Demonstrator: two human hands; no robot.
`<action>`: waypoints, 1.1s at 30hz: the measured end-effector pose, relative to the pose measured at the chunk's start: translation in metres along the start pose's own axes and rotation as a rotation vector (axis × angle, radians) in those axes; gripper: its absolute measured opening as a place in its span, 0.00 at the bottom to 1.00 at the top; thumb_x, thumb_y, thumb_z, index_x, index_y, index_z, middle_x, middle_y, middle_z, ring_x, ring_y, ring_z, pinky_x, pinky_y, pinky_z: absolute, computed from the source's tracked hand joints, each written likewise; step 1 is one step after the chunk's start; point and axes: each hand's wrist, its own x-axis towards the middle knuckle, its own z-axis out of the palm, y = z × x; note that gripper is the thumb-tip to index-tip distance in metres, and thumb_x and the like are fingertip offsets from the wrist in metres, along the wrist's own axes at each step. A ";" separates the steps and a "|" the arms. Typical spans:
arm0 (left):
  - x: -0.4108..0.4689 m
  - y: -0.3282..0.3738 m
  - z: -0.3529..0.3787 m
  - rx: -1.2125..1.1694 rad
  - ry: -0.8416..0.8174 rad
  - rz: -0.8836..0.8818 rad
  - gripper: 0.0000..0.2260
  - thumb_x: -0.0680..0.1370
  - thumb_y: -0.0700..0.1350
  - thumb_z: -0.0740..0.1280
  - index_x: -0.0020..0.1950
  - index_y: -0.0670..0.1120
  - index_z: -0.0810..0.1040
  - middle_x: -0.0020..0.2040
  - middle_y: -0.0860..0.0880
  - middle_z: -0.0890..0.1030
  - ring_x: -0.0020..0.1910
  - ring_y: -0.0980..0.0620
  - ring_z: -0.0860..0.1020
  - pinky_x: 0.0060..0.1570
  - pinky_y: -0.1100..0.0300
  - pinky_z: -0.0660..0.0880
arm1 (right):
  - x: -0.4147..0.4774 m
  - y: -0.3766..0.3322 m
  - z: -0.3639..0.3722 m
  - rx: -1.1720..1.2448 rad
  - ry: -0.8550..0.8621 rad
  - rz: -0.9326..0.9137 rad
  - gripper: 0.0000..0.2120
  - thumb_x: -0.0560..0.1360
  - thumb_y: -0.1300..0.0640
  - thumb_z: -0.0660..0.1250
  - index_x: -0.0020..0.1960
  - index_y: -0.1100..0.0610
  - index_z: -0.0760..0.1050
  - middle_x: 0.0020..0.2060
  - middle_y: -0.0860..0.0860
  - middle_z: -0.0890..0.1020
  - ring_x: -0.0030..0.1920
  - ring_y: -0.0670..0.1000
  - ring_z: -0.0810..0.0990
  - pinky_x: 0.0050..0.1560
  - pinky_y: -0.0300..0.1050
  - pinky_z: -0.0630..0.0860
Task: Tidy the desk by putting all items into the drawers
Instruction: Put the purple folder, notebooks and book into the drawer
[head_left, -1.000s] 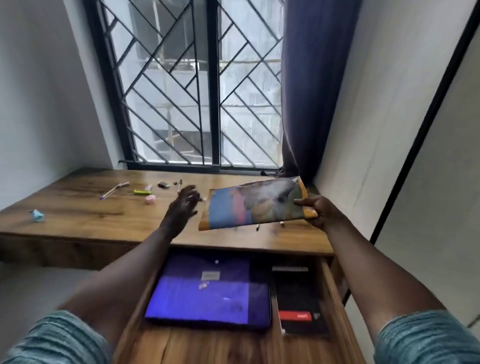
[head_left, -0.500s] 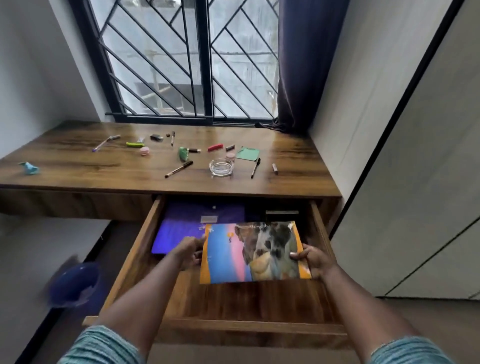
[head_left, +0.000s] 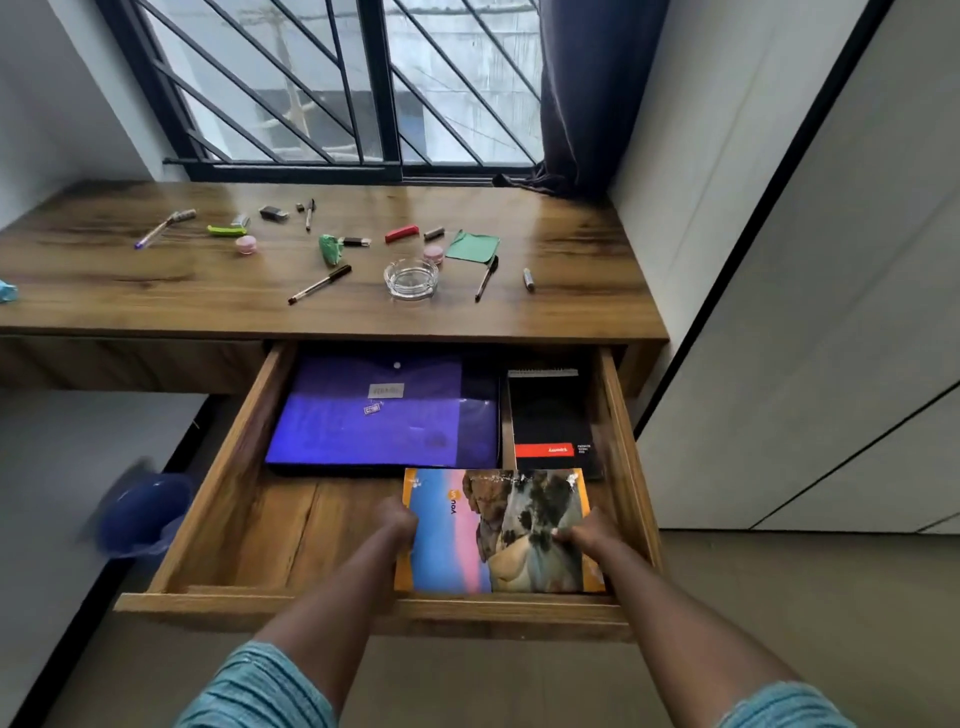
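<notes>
while both hands hold it by its side edges, the glossy picture book (head_left: 493, 535) sits low in the front right part of the open wooden drawer (head_left: 218, 467). its flat rectangular cover is orange-bordered with blue and pink bands. the left hand (head_left: 397, 522) has its fingers curled tight on the book's left edge. the right hand (head_left: 587, 538) has its fingers clamped on the right side, tips pressed onto the cover. whether the book lies fully on the drawer floor cannot be told. behind it lie a smooth purple plastic folder (head_left: 384, 421) with a snap button and, to the folder's right, a black spiral-bound notepad (head_left: 550, 415) with a red band. on the grained wood desk (head_left: 587, 270) above are a round clear glass ashtray (head_left: 410, 278), a square green cloth (head_left: 472, 245), a slim dark pen (head_left: 319, 285) and other small bits scattered apart.
</notes>
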 end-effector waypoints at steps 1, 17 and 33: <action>0.000 0.001 0.001 0.066 0.022 -0.002 0.07 0.78 0.33 0.60 0.51 0.34 0.77 0.53 0.37 0.80 0.53 0.41 0.80 0.44 0.58 0.77 | 0.000 -0.001 0.002 -0.035 0.023 0.012 0.28 0.69 0.55 0.74 0.65 0.61 0.68 0.60 0.57 0.77 0.58 0.55 0.77 0.53 0.46 0.76; -0.007 0.005 0.022 0.456 0.028 -0.007 0.22 0.79 0.40 0.57 0.73 0.41 0.63 0.73 0.42 0.65 0.72 0.43 0.66 0.67 0.54 0.68 | 0.001 -0.002 0.015 -0.428 0.234 0.044 0.22 0.81 0.59 0.54 0.73 0.64 0.58 0.69 0.62 0.68 0.63 0.59 0.74 0.53 0.46 0.74; -0.018 0.033 -0.009 0.416 0.058 0.115 0.20 0.80 0.44 0.58 0.71 0.41 0.65 0.73 0.39 0.63 0.72 0.41 0.64 0.69 0.53 0.64 | -0.020 -0.079 0.024 -0.470 0.304 -0.202 0.24 0.78 0.58 0.60 0.72 0.60 0.61 0.68 0.56 0.65 0.66 0.58 0.69 0.62 0.50 0.71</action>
